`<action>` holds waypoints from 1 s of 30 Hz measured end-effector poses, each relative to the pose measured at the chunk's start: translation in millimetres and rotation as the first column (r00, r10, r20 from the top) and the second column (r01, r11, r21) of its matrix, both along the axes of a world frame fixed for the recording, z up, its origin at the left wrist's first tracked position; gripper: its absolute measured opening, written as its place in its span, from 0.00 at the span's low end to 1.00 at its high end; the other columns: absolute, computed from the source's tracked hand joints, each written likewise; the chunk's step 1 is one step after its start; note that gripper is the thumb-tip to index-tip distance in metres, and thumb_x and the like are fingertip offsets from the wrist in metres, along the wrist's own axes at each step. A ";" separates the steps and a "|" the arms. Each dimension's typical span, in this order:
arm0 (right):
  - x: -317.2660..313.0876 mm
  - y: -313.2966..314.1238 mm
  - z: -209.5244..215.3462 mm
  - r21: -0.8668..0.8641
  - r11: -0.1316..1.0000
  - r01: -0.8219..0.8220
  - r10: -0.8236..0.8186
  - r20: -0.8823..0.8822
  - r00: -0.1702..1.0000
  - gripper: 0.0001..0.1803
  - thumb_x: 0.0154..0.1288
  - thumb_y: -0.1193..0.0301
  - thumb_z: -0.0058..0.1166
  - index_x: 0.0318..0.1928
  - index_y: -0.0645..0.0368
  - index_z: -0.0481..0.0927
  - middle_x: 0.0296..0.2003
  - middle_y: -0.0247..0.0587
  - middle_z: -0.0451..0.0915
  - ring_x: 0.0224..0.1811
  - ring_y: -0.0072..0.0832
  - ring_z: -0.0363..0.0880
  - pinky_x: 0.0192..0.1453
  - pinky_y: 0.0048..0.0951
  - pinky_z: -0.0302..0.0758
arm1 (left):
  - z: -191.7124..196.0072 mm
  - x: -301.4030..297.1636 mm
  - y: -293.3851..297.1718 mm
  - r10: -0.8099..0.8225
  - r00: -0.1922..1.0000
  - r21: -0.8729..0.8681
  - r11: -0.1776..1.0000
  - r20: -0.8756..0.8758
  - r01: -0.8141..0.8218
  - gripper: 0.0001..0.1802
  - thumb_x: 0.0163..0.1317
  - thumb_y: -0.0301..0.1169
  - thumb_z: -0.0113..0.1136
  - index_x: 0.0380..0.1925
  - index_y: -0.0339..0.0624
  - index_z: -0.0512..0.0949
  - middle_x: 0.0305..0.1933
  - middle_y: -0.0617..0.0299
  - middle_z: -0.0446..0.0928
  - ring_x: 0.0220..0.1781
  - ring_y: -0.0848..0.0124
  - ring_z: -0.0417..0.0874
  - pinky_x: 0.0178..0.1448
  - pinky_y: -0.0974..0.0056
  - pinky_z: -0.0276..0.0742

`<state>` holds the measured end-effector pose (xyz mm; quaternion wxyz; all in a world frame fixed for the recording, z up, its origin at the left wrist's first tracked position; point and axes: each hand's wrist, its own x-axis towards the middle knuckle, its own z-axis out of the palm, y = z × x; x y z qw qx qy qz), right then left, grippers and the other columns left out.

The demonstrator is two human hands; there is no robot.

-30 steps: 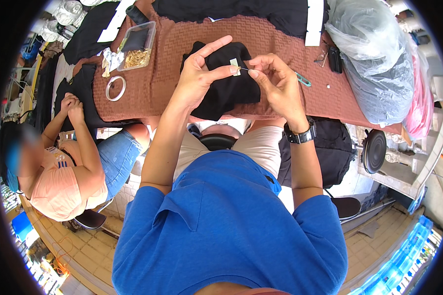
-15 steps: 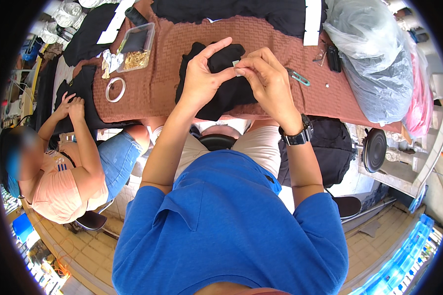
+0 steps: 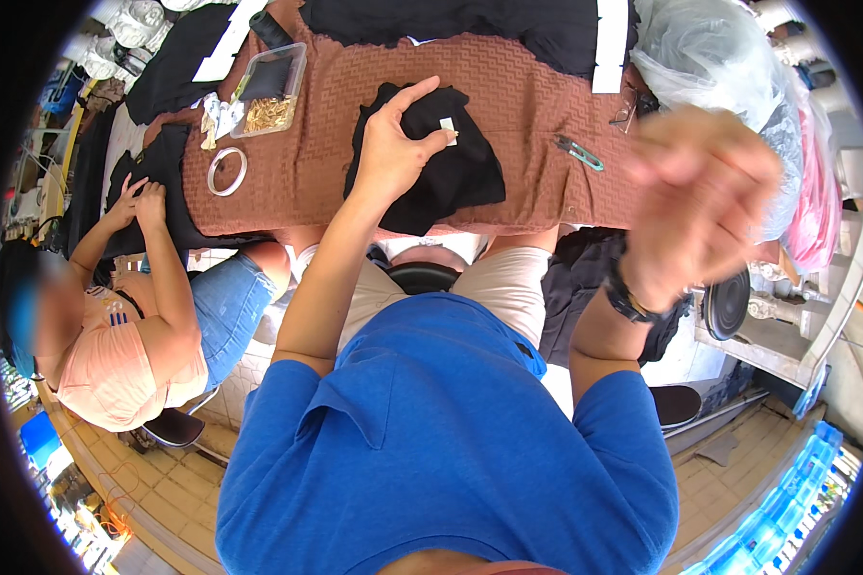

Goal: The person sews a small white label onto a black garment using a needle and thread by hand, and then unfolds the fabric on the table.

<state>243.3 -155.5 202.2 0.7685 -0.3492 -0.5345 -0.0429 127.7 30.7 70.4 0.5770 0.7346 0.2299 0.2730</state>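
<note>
A piece of black cloth (image 3: 465, 177) lies in front of me at the near edge of the table. My left hand (image 3: 393, 153) grips its left side, the thumb against a small pale label (image 3: 447, 126) and the index finger stretched out; the other fingers are hidden. Out to the right, raised beside the plastic bags, my right hand (image 3: 705, 201) is smeared by motion. Whether it holds anything I cannot make out. Between the hands, thread snips (image 3: 579, 151) with a green handle lie on the brown tablecloth (image 3: 537, 105).
A clear box (image 3: 270, 91) of gold-coloured pieces and a white ring-shaped roll (image 3: 227, 172) are at left. More black cloth (image 3: 451, 19) spans the back. Large plastic bags (image 3: 705, 57) stand right. A co-worker (image 3: 129, 355) sits at left, hands on black cloth.
My right hand has left the label and swung out to the right, away from my left hand. The snips now show whole. My left hand stays at the cloth, almost unmoved.
</note>
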 end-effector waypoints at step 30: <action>-21.1 33.2 -98.7 -0.674 0.679 0.290 -0.332 0.070 0.941 0.09 0.61 0.80 0.64 0.42 0.62 0.87 0.26 0.35 0.73 0.25 0.21 0.72 0.29 0.23 0.70 | 28.7 -2.2 -7.5 -0.048 0.953 -0.330 0.932 0.298 0.150 0.37 0.54 0.13 0.69 0.66 0.34 0.71 0.51 0.59 0.82 0.48 0.78 0.83 0.56 0.73 0.79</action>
